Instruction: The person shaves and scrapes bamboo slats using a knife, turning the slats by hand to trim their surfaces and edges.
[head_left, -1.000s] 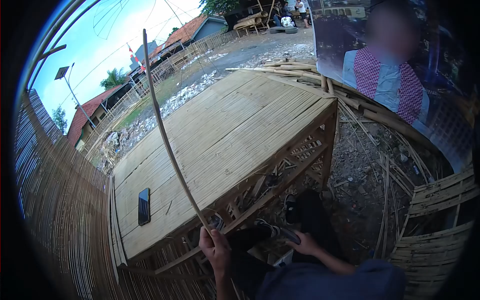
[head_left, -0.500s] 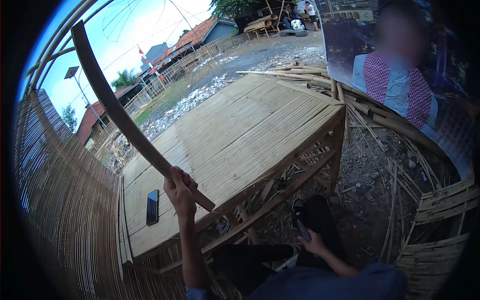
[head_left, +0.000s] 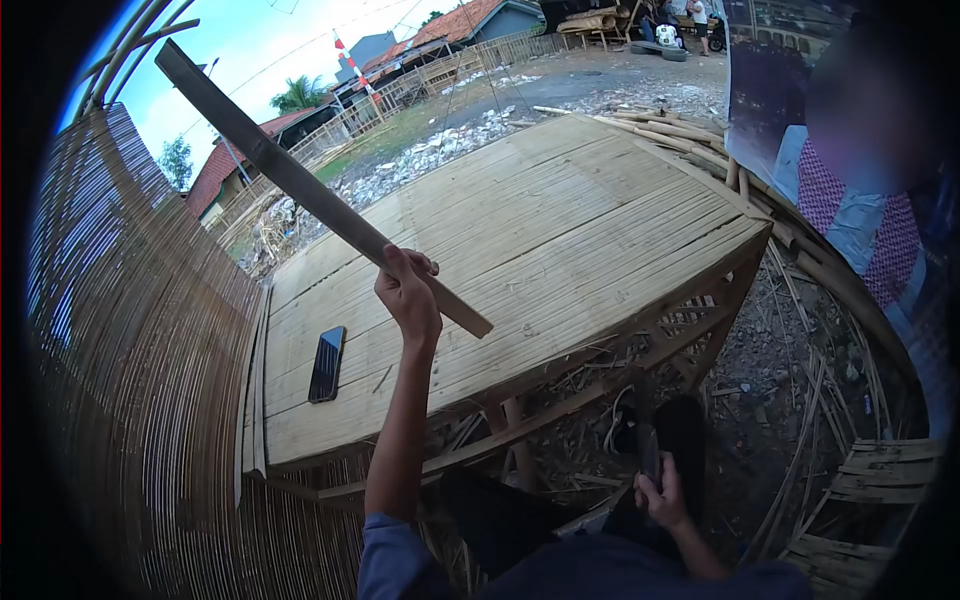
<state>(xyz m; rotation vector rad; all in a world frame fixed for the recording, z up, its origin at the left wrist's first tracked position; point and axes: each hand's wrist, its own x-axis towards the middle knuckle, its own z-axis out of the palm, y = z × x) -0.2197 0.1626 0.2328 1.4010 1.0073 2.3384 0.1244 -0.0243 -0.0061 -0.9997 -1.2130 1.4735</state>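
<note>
In the head view my left hand (head_left: 408,300) is closed around a long, flat bamboo strip (head_left: 290,178) near its lower end. The strip slants up to the left above a bamboo-slat table (head_left: 540,225), its short end sticking out to the right of my fist. Low on the right, beside my dark-clothed leg, my right hand (head_left: 662,497) grips a dark, knife-like tool (head_left: 649,450) that points upward. Its far end blends into the dark background. A phone (head_left: 327,365) lies on the table's left part, left of my left forearm.
A woven bamboo screen (head_left: 140,330) stands along the left. Bamboo poles (head_left: 670,130) lie behind the table, near a printed banner (head_left: 770,90) on the right. A slatted bamboo piece (head_left: 880,485) is at lower right, with scraps on the ground. Distant people are at the top.
My left hand has risen with the bamboo strip, which now leans flatter over the table. My right hand stays low with the tool, now pointing more upright. The view has turned slightly left.
</note>
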